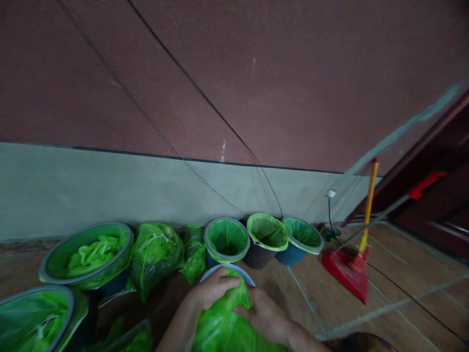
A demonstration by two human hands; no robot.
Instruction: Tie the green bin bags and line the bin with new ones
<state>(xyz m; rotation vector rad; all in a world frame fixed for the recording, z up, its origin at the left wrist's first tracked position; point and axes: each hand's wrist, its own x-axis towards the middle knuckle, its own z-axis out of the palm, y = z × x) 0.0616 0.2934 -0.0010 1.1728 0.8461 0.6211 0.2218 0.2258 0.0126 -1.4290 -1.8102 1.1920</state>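
Bunched between my two hands is a green plastic bag (225, 325), low in the middle of the view. My left hand (212, 289) pinches its upper edge between thumb and fingers. My right hand (262, 313) grips the bag from the other side, its fingertips partly hidden in the folds. Just behind my hands shows the pale rim of a bin (240, 273), mostly covered by them. Farther back, three bins with green liners stand side by side: a blue one (227, 239), a dark brown one (267, 232) and another blue one (302, 234).
At the left stand two lined bins, a large one (86, 254) and a nearer one (34, 313), beside a tied green bag (156, 249). A red dustpan (346, 274) and a yellow-handled broom (368, 210) are at the right. Cables hang along the wall (183, 190).
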